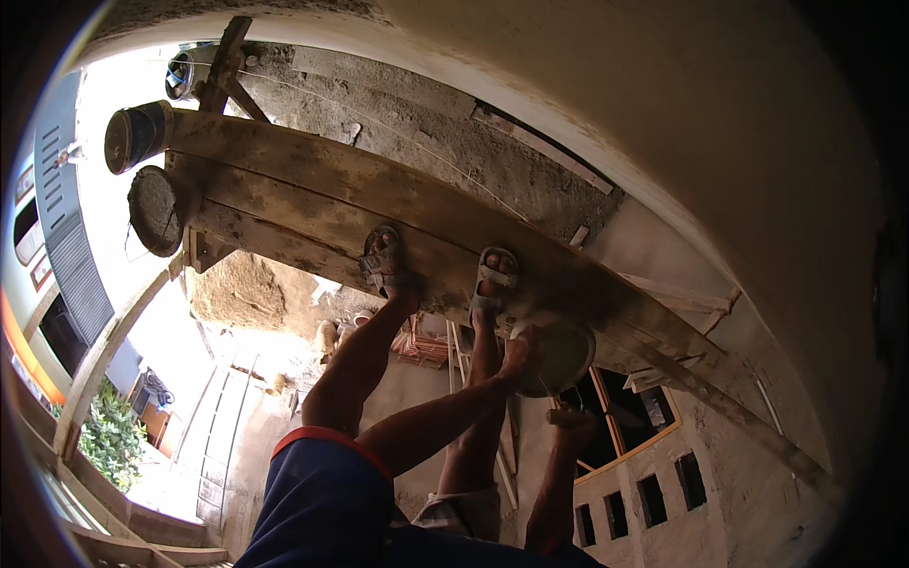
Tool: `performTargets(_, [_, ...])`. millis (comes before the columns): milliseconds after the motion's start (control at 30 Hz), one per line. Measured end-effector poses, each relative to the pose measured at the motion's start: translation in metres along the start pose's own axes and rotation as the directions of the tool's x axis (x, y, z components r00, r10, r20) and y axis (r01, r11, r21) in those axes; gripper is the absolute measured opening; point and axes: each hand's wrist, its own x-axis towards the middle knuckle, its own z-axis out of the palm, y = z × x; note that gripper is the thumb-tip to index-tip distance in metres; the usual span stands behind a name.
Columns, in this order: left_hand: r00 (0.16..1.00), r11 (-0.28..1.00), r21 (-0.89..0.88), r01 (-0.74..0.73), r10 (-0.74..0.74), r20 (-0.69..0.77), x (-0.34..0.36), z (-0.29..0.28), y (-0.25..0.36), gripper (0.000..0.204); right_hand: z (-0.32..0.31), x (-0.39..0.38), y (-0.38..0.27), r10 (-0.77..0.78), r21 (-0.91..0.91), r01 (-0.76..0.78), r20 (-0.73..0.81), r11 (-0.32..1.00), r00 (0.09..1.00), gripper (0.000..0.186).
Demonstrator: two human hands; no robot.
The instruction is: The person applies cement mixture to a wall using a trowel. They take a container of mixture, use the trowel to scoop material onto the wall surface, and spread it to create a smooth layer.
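Note:
A round bucket (561,352) with a pale grey-brown face is at the near edge of the planks, right of my feet. My left hand (523,352) is closed on its left rim. Just below the bucket, my right hand (572,426) is closed around something small and thin, too dark to name; a thin light line runs from it toward the bucket. My two sandalled feet (383,257) stand on the wooden scaffold planks (312,175). What the bucket contains is hard to tell.
At the planks' far left end stand a dark bucket (142,135) and a tub of grey mortar (157,210). A smooth wall (663,104) curves along the far side. The ground lies well below, with a ladder (223,426), stacked bricks (420,346) and a window frame (630,417).

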Motion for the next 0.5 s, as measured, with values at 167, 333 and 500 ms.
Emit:
performTargets(167, [0.805, 0.514, 0.632, -0.58, 0.478, 0.351, -0.047, 0.02, 0.101, 0.041, -0.04, -0.002, -0.032, -0.309, -0.325, 0.368, 0.218, 0.871, 0.926, 0.027])
performTargets(333, [0.889, 0.721, 0.657, -0.219, -0.129, 0.438, -0.05, -0.009, 0.162, 0.043, -0.043, -0.033, -0.129, -0.122, 0.624, -0.001, 0.155, 0.781, 0.98, 0.042])
performTargets(500, [0.892, 0.535, 0.814, -0.226, 0.45, -0.048, -0.077, -0.077, 0.187, 0.058, -0.04, -0.082, -0.255, -0.085, 0.75, -0.193, 0.315, 0.633, 0.945, 0.033])
